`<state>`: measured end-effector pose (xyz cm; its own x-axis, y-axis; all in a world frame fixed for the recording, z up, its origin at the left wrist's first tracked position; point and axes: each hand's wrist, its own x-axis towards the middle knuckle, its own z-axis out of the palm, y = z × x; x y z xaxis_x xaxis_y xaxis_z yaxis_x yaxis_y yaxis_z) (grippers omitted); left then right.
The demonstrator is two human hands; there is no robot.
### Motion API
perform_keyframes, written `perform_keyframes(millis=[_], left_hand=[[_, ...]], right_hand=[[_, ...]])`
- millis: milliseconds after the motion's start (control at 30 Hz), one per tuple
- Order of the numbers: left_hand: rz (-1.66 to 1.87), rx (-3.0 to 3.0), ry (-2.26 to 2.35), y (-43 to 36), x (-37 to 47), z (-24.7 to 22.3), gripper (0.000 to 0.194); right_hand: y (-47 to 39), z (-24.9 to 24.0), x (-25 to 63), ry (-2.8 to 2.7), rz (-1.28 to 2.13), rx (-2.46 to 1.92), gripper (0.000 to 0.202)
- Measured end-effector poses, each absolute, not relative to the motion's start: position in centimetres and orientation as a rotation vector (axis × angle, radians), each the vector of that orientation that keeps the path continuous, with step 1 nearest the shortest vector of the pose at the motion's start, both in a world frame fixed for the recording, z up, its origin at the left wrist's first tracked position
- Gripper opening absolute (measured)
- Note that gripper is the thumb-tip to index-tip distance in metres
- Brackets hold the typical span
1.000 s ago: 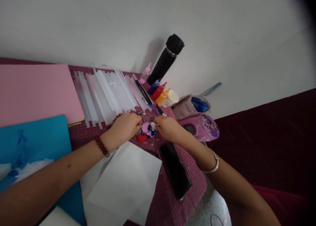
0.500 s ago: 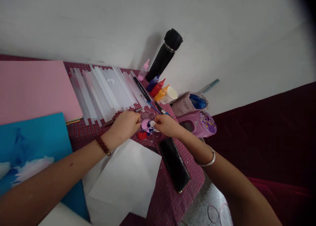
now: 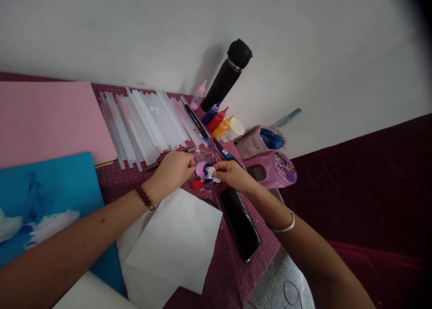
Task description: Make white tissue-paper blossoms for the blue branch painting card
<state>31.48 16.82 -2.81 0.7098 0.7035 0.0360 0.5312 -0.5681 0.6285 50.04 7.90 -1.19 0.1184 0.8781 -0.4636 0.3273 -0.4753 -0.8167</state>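
A small clear palette (image 3: 209, 157) lies on the checked cloth, with pink paint (image 3: 200, 168), red paint (image 3: 197, 184) and dark blue paint in it. My left hand (image 3: 177, 168) has its fingers curled closed at the palette's left edge, seeming to pinch the rim. From the right, my right hand (image 3: 231, 174) pinches a crumpled white wad (image 3: 212, 174), smeared with blue, over the palette. Whether the wad is cotton or tissue I cannot tell. Left of my arm lies a blue-painted sheet (image 3: 60, 183) bearing white cloud-like patches (image 3: 56, 225).
Behind my hands stand a black flask (image 3: 226, 77), paint bottles (image 3: 216, 120) and a paper cup (image 3: 236, 128). Translucent sticks (image 3: 145, 124) and pink paper (image 3: 50, 120) lie left. White paper (image 3: 178, 241) and a phone (image 3: 239, 223) lie nearer me. A pink container (image 3: 270, 169) sits right.
My right hand has shifted slightly, and more of the blue-stained wad shows in its fingers. My left hand stays at the palette. The whole view has moved a little.
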Motion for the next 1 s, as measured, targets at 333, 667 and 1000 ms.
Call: perform_keyframes(millis=[333, 667, 1000], left_hand=[[0.362, 2.324, 0.874, 17.0, 31.3, -2.8, 0.017], [0.318, 2.312, 0.831, 17.1, 31.1, -2.4, 0.018], [0.390, 2.372, 0.699, 17.5, 30.6, -2.3, 0.025]], right_hand=[[7.3, -0.8, 51.4, -0.901, 1.560, -1.601, 0.027], [5.7, 1.2, 51.4, -0.964, 1.328, -1.607, 0.025], [6.4, 1.1, 50.6, -0.840, 1.435, -1.529, 0.027]])
